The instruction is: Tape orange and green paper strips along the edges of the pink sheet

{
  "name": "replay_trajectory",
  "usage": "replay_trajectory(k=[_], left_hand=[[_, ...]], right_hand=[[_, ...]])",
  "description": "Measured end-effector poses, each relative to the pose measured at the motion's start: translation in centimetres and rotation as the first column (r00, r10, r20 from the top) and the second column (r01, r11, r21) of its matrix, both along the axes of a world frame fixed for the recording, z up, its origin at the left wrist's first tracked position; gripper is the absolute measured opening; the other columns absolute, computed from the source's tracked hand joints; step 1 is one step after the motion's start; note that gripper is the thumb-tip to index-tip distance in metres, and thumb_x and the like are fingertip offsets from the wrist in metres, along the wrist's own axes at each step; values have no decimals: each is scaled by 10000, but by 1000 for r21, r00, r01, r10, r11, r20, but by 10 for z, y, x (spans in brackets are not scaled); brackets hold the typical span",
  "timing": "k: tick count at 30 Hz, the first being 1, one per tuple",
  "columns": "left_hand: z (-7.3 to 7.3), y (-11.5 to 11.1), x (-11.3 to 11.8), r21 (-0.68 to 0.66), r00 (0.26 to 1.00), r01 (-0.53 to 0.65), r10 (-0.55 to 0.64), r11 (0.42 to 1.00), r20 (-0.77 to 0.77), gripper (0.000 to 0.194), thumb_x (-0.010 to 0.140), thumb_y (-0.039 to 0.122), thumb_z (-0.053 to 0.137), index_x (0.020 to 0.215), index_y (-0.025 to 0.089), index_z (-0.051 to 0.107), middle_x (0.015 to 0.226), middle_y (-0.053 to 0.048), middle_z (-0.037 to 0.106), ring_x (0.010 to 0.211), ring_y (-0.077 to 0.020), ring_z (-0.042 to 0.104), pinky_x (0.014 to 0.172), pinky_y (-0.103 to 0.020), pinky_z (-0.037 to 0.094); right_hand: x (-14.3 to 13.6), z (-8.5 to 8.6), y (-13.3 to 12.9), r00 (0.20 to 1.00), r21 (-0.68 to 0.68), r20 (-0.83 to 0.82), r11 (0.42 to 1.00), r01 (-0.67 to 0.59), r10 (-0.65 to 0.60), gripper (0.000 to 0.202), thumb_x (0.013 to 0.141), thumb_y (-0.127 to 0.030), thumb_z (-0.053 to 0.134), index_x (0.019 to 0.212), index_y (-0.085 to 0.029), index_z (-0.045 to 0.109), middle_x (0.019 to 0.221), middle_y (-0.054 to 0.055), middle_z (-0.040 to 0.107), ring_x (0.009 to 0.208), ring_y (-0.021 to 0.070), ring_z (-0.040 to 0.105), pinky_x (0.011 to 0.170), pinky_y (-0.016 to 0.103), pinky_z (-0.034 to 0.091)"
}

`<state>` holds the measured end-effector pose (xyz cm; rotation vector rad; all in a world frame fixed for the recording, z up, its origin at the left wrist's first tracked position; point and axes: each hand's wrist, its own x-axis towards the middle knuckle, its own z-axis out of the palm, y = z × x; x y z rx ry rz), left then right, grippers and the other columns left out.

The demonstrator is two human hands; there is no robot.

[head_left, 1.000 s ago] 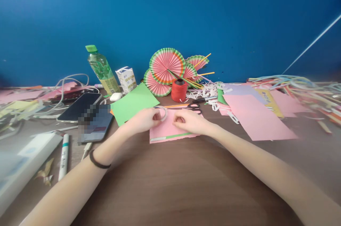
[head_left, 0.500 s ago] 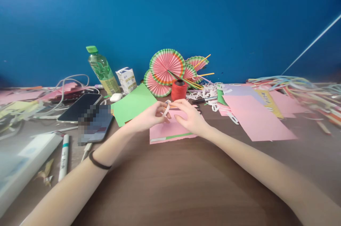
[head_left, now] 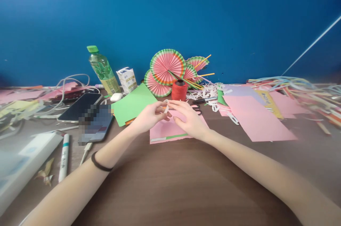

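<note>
White tape ring [head_left: 166, 107] pinched between left hand [head_left: 149, 116] and right hand [head_left: 189, 119] grips, above pink paper [head_left: 170, 132]

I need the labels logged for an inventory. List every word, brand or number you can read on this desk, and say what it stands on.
No text here can be read.
Bottle: label print too small.
Carton: print blurred.
Marker: barrel lettering too small.
Yellow sheet: dark print blurred.
Phone: screen pixelated.
The left hand and right hand hold a white ring with no visible print.
</note>
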<state>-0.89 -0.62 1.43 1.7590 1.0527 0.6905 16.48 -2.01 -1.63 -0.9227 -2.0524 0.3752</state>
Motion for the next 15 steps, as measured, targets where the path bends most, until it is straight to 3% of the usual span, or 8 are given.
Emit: replay_trajectory(k=[6, 10, 15], left_hand=[[0, -1, -2, 91, 990, 9, 4, 996, -138, 260, 796, 351, 448, 931, 157, 557, 726, -25, 645, 754, -163, 611, 767, -309, 421], [-3, 1, -2, 139, 973, 26, 7, 990, -231, 280, 805, 393, 415, 883, 171, 567, 729, -13, 618, 739, -163, 582, 730, -297, 409], [-4, 3, -2, 161, 955, 59, -9, 985, -297, 247, 797, 322, 371, 845, 177, 565, 756, -2, 572, 744, -165, 541, 722, -292, 400]], right_hand=[[2, 2, 2, 971, -182, -235, 983, -5, -39, 340, 734, -78, 440, 1027, -190, 571, 1111, 67, 577, 1050, 169, 531, 957, 348, 384], [2, 0, 3, 940, -301, -339, 951, -72, -37, 225, 751, -137, 485, 954, -182, 569, 1112, 77, 586, 1034, 176, 554, 948, 369, 399], [1, -2, 4, 912, -369, -408, 922, -114, -50, 87, 747, -224, 559, 822, -182, 541, 1083, 83, 606, 1051, 170, 550, 929, 359, 422]])
